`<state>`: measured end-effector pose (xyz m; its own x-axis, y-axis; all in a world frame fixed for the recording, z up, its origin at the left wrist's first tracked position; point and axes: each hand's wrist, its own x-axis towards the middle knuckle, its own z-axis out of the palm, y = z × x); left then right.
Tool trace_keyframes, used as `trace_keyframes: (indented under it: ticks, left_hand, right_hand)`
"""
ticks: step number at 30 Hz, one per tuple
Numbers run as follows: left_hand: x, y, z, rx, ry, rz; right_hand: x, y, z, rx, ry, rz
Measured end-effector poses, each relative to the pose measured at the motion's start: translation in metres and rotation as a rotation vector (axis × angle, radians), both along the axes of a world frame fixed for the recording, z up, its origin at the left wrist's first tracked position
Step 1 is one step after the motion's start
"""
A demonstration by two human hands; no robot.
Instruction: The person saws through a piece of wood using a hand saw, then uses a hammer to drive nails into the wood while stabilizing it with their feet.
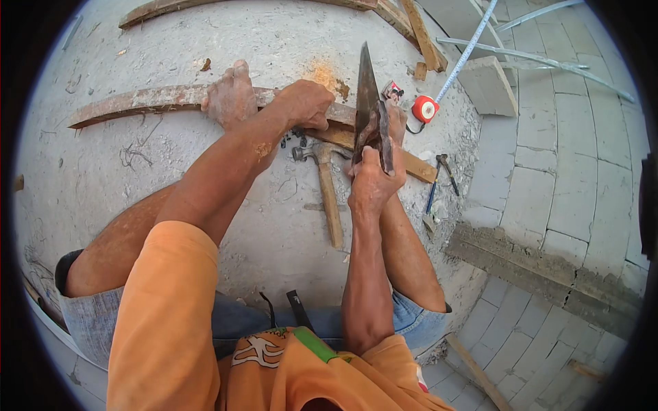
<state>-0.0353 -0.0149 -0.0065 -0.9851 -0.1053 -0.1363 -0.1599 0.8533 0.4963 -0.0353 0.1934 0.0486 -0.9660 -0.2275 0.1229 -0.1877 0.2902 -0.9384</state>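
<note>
My right hand is closed round the grip of a handsaw, whose blade points away from me. The saw crosses over a long wooden plank lying on the dusty floor. My left hand grips this plank to the left of the blade, its fingertips partly hidden. My bare left foot presses on the plank; the other foot is partly hidden behind the saw. Beneath the plank, a second piece of wood sticks out to the right. A claw hammer lies between my forearms.
Right of the saw lie a red tape measure with its tape drawn out and blue-handled pincers. Sawdust is scattered beyond the plank. More timber lies at the far side. Grey block masonry stands at the right.
</note>
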Motion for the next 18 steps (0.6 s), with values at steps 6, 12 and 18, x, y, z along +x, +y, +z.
trace_keyframes:
  ticks: [6,12,18]
  left_hand:
    - [0.004,-0.007,0.017,0.052,-0.163,-0.114]
    - [-0.004,-0.003,0.003,-0.027,-0.016,-0.11]
    - [-0.005,-0.012,-0.002,0.001,-0.142,-0.088]
  right_hand:
    - [0.069,0.056,0.019,0.075,-0.072,-0.041]
    - [-0.014,0.004,-0.009,0.027,-0.008,0.016]
    - [0.058,0.048,0.01,0.185,0.227,0.027]
